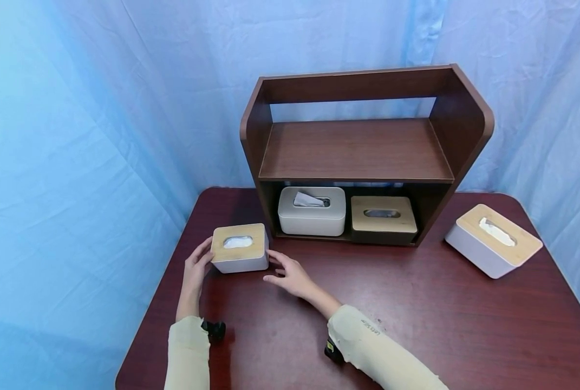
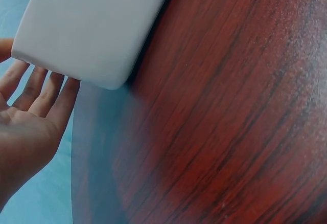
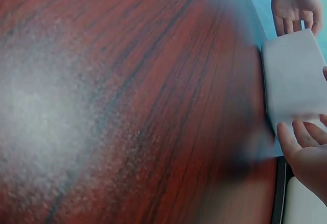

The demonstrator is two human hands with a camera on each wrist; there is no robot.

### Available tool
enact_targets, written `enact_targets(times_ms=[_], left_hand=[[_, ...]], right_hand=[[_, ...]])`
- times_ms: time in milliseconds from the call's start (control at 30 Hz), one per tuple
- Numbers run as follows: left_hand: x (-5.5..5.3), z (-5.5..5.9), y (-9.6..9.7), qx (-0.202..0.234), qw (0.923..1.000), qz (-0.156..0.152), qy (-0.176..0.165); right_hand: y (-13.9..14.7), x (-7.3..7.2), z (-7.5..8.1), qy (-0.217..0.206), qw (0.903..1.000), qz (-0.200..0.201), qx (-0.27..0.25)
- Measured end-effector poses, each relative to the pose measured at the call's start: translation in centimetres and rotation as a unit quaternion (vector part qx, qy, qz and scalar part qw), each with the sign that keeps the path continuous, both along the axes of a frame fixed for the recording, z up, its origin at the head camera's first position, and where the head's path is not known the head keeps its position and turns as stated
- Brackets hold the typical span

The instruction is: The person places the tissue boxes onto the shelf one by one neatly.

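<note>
A white tissue box (image 1: 239,257) with a light wood lid sits at the left of the table, left of the shelf, with white tissue showing in its oval slot. My left hand (image 1: 194,276) touches the box's left end, thumb near the lid edge. In the left wrist view the left fingers (image 2: 48,92) reach along that end of the box. At the opposite end is my right hand (image 1: 293,277), its fingers spread and fingertips right at the side wall. Part of the right hand (image 3: 309,155) is cut off by the frame in the right wrist view.
A dark brown two-tier shelf (image 1: 358,151) stands at the back. Its lower tier holds an all-white tissue box (image 1: 312,222) and a dark one (image 1: 382,237) with a wood lid. Another white, wood-lidded tissue box (image 1: 484,254) sits angled at the right. Blue curtains (image 1: 99,162) surround the table.
</note>
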State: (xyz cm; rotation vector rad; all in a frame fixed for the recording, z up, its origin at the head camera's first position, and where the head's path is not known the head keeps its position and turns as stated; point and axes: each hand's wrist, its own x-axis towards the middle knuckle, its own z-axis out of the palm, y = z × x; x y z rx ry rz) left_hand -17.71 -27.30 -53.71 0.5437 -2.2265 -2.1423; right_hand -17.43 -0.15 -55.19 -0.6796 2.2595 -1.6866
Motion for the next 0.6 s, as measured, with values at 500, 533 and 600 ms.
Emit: enact_targets(times_ms=[500, 533, 600], left_hand=[[1.3, 0.5, 1.1, -0.003, 0.9999, -0.013, 0.009], [1.4, 0.5, 1.2, 0.000, 0.9999, -0.013, 0.011], [1.5, 0.5, 1.4, 0.001, 0.9997, -0.016, 0.015]], right_hand=[[0.1, 0.9, -0.1, 0.004, 0.9992, 0.004, -0.041], [0.2, 0.9, -0.1, 0.002, 0.9991, 0.004, -0.042], [0.3, 1.0, -0.1, -0.002, 0.9991, 0.001, -0.043]])
